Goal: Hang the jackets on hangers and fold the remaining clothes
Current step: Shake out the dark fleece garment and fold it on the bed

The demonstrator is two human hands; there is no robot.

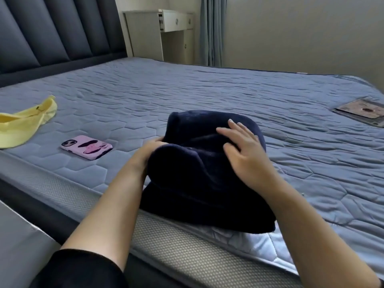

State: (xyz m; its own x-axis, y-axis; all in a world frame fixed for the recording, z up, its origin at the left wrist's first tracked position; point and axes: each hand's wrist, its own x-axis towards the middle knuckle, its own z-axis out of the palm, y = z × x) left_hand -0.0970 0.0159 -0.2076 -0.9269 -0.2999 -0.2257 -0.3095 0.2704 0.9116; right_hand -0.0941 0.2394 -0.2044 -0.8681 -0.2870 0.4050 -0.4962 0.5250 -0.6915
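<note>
Navy garment [199, 183] is bundled at the near edge of the mattress [187, 90]. Its left fold is gripped by the left hand [148, 151], fingers hidden in the cloth. Right hand [241, 154] is laid on top, fingers spread, nothing grasped. Phone [86, 146] and yellow cloth [22, 123] are noted at left.

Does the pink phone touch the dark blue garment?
No, the phone lies apart from the garment, on the mattress to its left.

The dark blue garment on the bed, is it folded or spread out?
Folded: the dark blue garment sits in thick doubled layers, left hand gripping one fold, right hand flat on top.
</note>
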